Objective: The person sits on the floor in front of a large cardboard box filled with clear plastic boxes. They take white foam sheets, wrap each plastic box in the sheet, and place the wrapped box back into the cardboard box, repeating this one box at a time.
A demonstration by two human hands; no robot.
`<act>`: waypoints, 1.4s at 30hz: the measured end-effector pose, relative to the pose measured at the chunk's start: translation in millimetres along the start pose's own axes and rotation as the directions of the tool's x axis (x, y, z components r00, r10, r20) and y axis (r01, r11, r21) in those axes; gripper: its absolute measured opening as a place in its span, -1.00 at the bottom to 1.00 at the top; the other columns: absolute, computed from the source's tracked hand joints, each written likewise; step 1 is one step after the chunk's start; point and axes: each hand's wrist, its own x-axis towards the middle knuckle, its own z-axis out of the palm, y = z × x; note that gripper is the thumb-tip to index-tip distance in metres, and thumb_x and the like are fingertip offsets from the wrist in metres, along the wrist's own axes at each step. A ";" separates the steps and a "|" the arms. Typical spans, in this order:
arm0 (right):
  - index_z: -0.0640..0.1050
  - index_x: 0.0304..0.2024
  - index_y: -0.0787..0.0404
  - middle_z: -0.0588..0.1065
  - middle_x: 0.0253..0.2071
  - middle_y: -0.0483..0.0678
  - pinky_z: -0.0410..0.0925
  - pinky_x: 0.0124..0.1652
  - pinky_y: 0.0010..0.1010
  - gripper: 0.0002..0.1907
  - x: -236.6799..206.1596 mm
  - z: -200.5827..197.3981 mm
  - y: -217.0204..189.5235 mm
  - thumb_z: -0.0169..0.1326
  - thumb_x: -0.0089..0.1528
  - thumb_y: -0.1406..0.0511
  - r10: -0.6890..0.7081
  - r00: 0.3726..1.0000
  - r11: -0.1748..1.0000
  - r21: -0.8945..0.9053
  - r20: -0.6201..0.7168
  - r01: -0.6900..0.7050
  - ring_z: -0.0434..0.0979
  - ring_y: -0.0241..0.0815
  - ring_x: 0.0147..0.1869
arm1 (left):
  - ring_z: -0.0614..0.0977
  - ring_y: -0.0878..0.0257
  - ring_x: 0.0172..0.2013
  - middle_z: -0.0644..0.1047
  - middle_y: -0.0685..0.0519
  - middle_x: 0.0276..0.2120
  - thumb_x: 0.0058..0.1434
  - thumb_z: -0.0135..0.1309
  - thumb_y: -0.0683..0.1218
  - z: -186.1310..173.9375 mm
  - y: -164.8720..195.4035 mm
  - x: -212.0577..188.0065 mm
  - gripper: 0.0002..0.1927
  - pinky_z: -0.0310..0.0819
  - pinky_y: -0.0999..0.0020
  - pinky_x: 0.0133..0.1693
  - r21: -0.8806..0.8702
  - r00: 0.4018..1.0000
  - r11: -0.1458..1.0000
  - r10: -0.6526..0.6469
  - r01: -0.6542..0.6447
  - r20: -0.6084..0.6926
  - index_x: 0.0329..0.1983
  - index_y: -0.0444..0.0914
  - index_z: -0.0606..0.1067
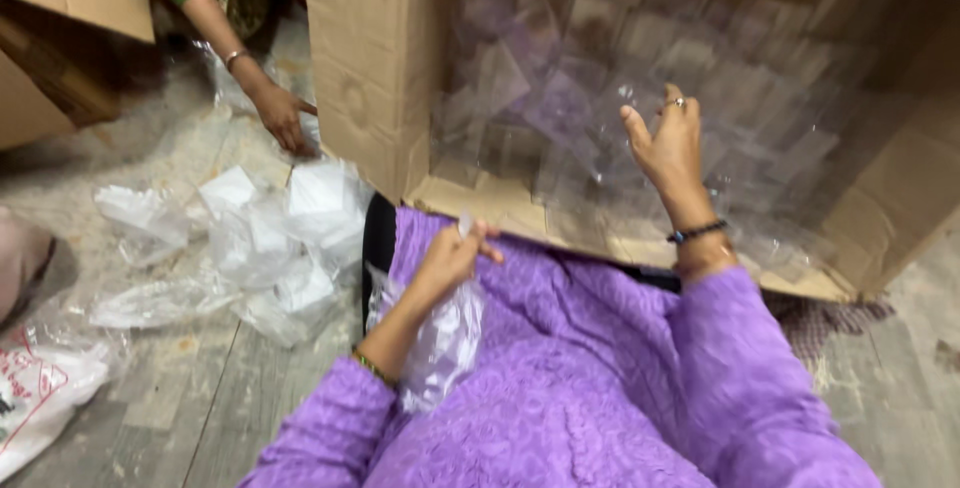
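Our left hand (452, 256) is closed on a bunch of clear film bags (440, 343), pinched between thumb and fingers near their top, with the rest hanging down along our forearm onto the purple lap. Our right hand (665, 143) is open, fingers spread and slightly curled, reaching into the big carton (375, 68) toward the clear sleeves (560, 98) piled inside; it has hold of nothing that we can see, though the fingertips are near or brushing the pile.

To do this well, we judge we should pick a single sleeve by an edge or corner rather than raking the pile, since the film is thin, slick and clings to itself. We should keep the left grip tight near the top so the bunch stays aligned and does not slide out.

The sleeves look like flat, square, glossy film, crinkly and almost invisible against the brown corrugated board. On the grey plank floor (200, 398) to the left lies a heap of crumpled whitish wrappers (280, 238), soft and cloudy. Another person's hand (280, 118), with a green sleeve and a bangle, rests on the floor beside the carton's corner.
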 end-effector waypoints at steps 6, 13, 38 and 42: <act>0.56 0.00 0.43 0.37 0.11 0.36 0.36 0.04 0.05 -0.13 36.7 73.1 72.9 0.30 0.06 -0.22 0.467 0.868 0.851 -0.354 0.171 -0.388 0.46 0.34 0.12 | 0.48 0.43 -0.61 0.68 0.07 -0.44 0.44 -0.23 0.20 2.2 9.1 -12.2 -0.46 0.41 0.45 -0.52 0.013 0.992 0.994 -0.110 0.111 -0.054 -0.02 -0.29 0.57; 0.53 0.06 0.40 0.46 0.02 0.27 0.38 0.06 -0.01 -0.30 8.7 25.6 31.2 0.36 0.05 0.04 0.119 0.993 0.988 -0.102 -0.021 -0.120 0.47 0.29 0.12 | 0.60 0.39 -0.31 0.69 0.06 -0.29 0.46 -0.01 0.14 16.2 5.3 23.8 -0.51 0.48 0.42 -0.23 -0.036 0.991 0.992 0.119 -0.122 -0.065 -0.11 -0.41 0.63; 0.40 0.18 0.28 0.35 0.21 0.22 0.30 0.27 -0.06 -0.15 -129.0 -16.1 0.8 0.42 -0.06 0.09 -0.260 0.886 0.944 0.294 0.384 0.150 0.37 0.22 0.33 | 0.68 0.15 -0.13 0.63 -0.10 -0.03 0.41 -0.03 0.13 45.3 -37.1 51.3 -0.48 0.59 0.28 -0.08 -0.341 0.957 0.934 -0.007 0.110 0.291 0.15 -0.41 0.48; 0.47 0.17 0.22 0.36 0.21 0.19 0.31 0.24 -0.07 -0.18 -107.3 -2.6 13.9 0.35 -0.09 0.05 -0.131 0.767 0.975 0.220 0.628 -0.014 0.38 0.20 0.31 | 0.73 0.11 -0.28 0.65 -0.15 -0.13 0.48 -0.22 0.14 43.3 -8.1 63.1 -0.42 0.61 0.29 -0.22 -0.399 0.986 0.914 0.002 0.065 0.166 0.09 -0.48 0.47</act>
